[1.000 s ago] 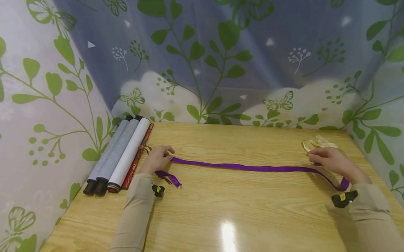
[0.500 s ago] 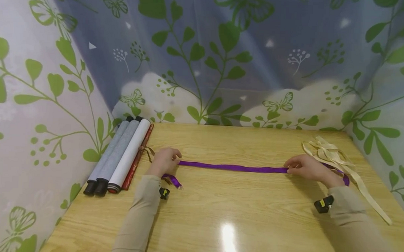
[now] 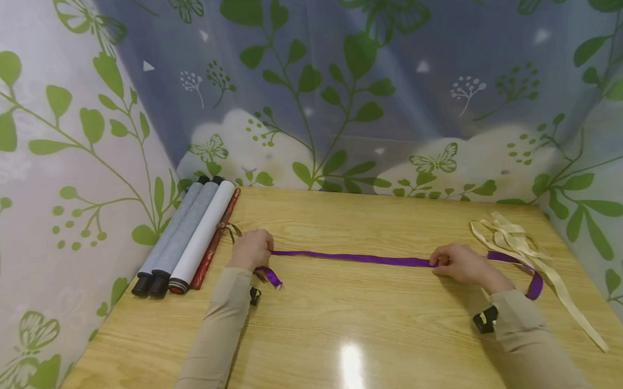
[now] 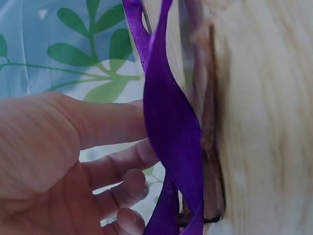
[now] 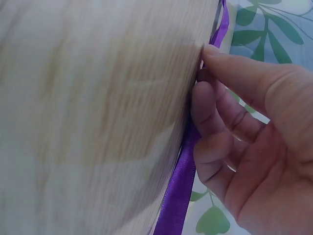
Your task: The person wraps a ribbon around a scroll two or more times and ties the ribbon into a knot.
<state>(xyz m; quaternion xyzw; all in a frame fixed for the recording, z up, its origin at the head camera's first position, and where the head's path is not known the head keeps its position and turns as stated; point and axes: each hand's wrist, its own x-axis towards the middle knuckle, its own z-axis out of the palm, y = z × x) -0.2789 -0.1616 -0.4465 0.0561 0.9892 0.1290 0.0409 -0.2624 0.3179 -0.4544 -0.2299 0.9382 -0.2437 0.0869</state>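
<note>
A purple ribbon (image 3: 350,257) stretches nearly straight across the wooden table between the two hands. My left hand (image 3: 251,249) pinches it near its left end, and a short frayed tail (image 3: 271,277) hangs below that hand. In the left wrist view the ribbon (image 4: 171,112) twists past the thumb and curled fingers; the fingertips are partly hidden behind it. My right hand (image 3: 466,265) pinches the ribbon farther right, the rest curving beyond it. In the right wrist view, thumb and forefinger of the hand (image 5: 259,122) meet at the ribbon (image 5: 178,196).
Two grey rolls (image 3: 186,230), a white roll (image 3: 203,236) and a thin red patterned roll (image 3: 214,245) with a brown tie lie at the left. A heap of cream ribbon (image 3: 511,238) lies at the right, one strand trailing forward. Patterned curtains surround the table.
My right hand has moved left from the cream ribbon and grips the purple ribbon nearer the middle. The left hand has shifted slightly right. The stretch between them is shorter.
</note>
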